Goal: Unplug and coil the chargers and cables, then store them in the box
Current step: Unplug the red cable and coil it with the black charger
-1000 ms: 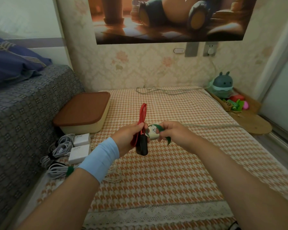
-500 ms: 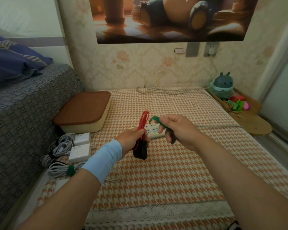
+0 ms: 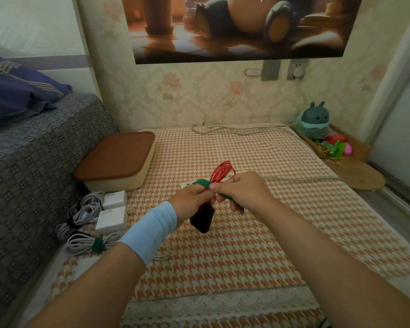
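My left hand (image 3: 191,201) grips a coiled red cable (image 3: 221,172) whose black charger (image 3: 202,220) hangs below the fist. My right hand (image 3: 240,191) pinches a green strap (image 3: 202,183) and holds it across the red coil, right against the left hand. Behind the hands a white power strip (image 3: 187,185) lies on the checked cloth, mostly hidden. The cream box with a brown lid (image 3: 117,159) stands shut at the left. Two white chargers (image 3: 111,210) with bundled white cables (image 3: 87,243) lie in front of the box.
A grey patterned bed (image 3: 29,166) runs along the left. A grey cord (image 3: 296,178) leads right from the power strip, another (image 3: 234,129) lies near the wall under a socket (image 3: 296,69). A toy figure (image 3: 314,119) and a wooden tray (image 3: 360,174) stand at the right.
My hands have come together. The right hand brought the green strap left, over the red coil, and the coil now tilts to the right.
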`<control>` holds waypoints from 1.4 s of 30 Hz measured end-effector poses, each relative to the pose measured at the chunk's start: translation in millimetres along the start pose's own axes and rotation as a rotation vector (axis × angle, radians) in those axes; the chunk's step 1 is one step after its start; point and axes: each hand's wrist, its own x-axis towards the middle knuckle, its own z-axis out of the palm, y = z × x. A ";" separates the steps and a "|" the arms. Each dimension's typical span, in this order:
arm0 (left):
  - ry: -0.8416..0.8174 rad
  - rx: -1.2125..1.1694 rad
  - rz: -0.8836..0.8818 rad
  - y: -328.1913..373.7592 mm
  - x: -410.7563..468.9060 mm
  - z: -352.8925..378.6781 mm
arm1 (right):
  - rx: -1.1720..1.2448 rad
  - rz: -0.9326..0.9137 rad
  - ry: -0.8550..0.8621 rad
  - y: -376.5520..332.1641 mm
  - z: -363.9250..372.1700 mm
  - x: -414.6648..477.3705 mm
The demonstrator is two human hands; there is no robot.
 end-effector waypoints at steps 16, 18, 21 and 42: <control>0.053 -0.496 -0.150 14.1 1.4 -2.5 | -0.051 -0.007 -0.165 9.8 -10.3 6.0; 0.077 -0.498 -0.137 12.8 4.0 -3.8 | -0.103 0.002 -0.178 11.9 -10.9 7.2; 0.084 -0.484 -0.125 15.4 2.3 -2.8 | -0.150 0.006 -0.130 16.2 -9.9 10.6; -0.089 0.525 0.061 8.4 -3.6 -2.2 | -0.106 -0.032 -0.086 9.0 -7.8 12.6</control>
